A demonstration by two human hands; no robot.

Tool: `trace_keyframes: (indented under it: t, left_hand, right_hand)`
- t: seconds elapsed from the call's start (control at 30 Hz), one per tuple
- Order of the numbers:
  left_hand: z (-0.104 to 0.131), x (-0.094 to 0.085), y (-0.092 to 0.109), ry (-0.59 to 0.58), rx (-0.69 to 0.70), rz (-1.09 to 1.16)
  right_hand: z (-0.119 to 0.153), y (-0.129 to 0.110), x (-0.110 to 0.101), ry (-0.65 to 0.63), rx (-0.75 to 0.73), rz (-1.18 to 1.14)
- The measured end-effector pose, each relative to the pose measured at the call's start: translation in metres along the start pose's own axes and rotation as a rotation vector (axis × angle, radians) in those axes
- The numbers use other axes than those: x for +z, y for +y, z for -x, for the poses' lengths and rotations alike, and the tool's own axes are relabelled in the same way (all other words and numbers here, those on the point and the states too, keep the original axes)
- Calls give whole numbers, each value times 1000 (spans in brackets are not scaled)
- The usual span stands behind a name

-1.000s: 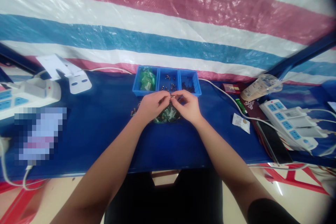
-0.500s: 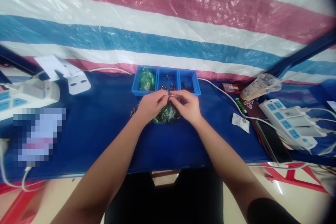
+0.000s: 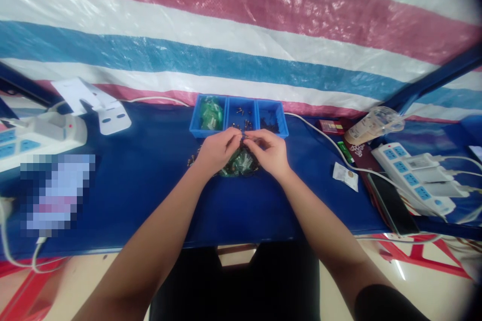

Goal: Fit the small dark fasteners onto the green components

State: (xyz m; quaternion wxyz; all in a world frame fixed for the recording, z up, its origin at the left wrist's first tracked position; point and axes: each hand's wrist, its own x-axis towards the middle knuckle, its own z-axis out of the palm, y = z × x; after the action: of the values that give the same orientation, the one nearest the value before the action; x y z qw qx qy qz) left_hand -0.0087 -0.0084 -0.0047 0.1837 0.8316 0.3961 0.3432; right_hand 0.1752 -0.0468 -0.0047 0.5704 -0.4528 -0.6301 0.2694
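Thumb and fingers pinched, my left hand (image 3: pixel 219 149) meets my right hand (image 3: pixel 269 152) at the fingertips. Between them sits a small metal piece (image 3: pixel 244 136), too tiny to make out in detail. Both hands are closed on it. Beneath them lies a green plastic bag (image 3: pixel 243 163) with dark small parts on and around it. More small brass-coloured parts (image 3: pixel 191 160) show by my left wrist. Just beyond my fingers stands a blue three-compartment bin (image 3: pixel 238 135). Its left section holds a green bag (image 3: pixel 211 114), its middle one metal parts (image 3: pixel 247 124), its right one dark pieces (image 3: pixel 268 124).
On the right are a power strip (image 3: pixel 410 176) with chargers, a dark phone (image 3: pixel 391 203), a plastic drink cup (image 3: pixel 371 125), a green lighter (image 3: pixel 344 151) and a white packet (image 3: pixel 345 176). On the left are a white stand (image 3: pixel 115 118), another power strip (image 3: pixel 48 143) and a blurred-out phone (image 3: pixel 60 190).
My hands stay in nearly the same place, fingertips together. The small metal piece between them looks slightly turned and shows less of its brass colour.
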Motion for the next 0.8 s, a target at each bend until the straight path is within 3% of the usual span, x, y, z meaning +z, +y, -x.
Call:
trace_keyframes:
  t: [0.2, 0.8]
  left_hand:
    - [0, 3, 0, 29, -4, 5]
    - [0, 3, 1, 120, 17, 3]
  right_hand:
    - [-1, 1, -2, 0, -14, -26]
    - [0, 7, -2, -38, 126, -21]
